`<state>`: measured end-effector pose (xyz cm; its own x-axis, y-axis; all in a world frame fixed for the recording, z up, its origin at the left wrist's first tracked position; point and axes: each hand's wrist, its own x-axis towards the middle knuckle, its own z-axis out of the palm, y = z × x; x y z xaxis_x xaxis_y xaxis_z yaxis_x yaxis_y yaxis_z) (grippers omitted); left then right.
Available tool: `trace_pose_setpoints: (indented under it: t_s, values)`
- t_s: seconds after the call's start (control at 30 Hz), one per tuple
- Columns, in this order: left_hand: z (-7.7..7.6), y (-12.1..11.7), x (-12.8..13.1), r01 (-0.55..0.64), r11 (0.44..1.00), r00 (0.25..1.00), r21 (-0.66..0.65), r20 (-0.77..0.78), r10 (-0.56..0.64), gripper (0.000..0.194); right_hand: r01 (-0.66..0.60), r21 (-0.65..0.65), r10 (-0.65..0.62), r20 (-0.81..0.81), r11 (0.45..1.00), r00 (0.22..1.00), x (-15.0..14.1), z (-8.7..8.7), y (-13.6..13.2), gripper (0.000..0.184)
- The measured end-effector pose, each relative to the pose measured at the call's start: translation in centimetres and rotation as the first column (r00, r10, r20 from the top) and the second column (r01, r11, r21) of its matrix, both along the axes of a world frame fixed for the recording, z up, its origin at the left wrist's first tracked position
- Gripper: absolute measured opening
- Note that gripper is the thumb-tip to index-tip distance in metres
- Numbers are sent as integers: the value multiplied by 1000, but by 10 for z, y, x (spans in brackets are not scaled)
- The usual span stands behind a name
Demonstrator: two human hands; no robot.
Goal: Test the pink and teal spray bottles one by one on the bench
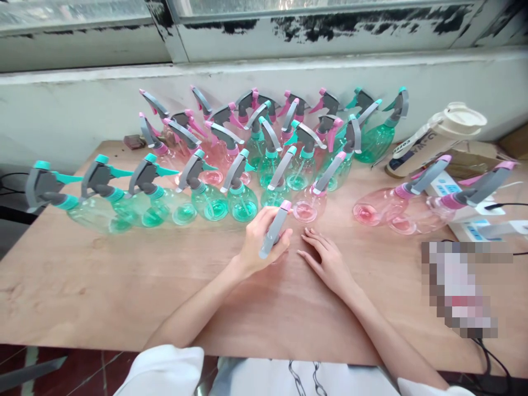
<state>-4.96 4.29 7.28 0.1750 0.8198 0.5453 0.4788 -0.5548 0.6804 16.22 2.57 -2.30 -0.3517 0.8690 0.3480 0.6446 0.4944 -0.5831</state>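
My left hand (264,242) is wrapped round the neck of a pink spray bottle (275,230), just in front of the rows. Its grey trigger head with a pink nozzle tip shows above the fingers, while most of the body is hidden by the hand. My right hand (325,261) rests on the tabletop to the right, fingers stretched out, holding nothing. A second pink spray bottle (309,206) stands just beyond the two hands. Beside it, green spray bottles (242,202) with teal and grey heads form the front row running left.
Several more pink and green bottles stand behind, near the wall. Two pink bottles (379,207) are at the right. Further right are a cream tumbler (437,137), white boxes with blue labels (468,231) and a blurred-out object (460,291) with a cable on the wooden table (103,291).
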Motion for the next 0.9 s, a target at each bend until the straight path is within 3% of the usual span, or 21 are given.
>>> trace_pose_setpoints:
  t_s: [0.23, 0.9]
  values:
    - [-8, 2, 2, 13, 1000, 998, -19, 63, -11, 31, -3, -56, 0, -50, 998, 999, 3, 0, 3, 34]
    - [-12, 3, 0, 19, 999, 997, -45, 78, -15, 34, -1, -84, -6, -85, 996, 996, 3, 3, 4, 30]
